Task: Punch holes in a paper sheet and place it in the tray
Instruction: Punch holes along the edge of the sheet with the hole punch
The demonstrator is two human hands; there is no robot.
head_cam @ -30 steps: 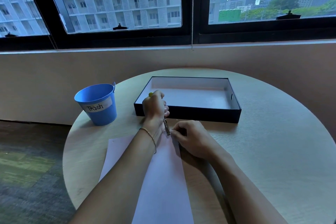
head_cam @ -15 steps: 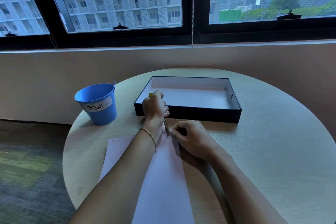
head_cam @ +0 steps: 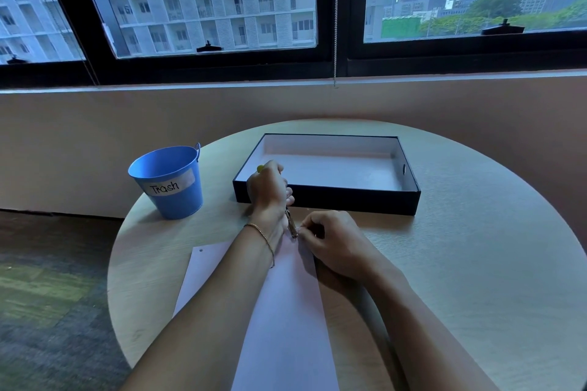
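A white paper sheet (head_cam: 286,311) lies on the round table, its far edge under my hands; one punched hole shows near its far left corner. My left hand (head_cam: 268,192) grips a hand-held hole punch (head_cam: 291,225) with yellow-tipped handles, its metal jaw at the sheet's far right corner. My right hand (head_cam: 330,243) pinches that corner of the paper right beside the jaw. Just beyond my hands stands the black tray (head_cam: 409,200) with a white inside, holding nothing I can see.
A blue bucket (head_cam: 168,182) labelled "Trash" stands at the table's left edge. The round wooden table (head_cam: 476,263) ends close to the wall below the windows. Carpeted floor lies to the left.
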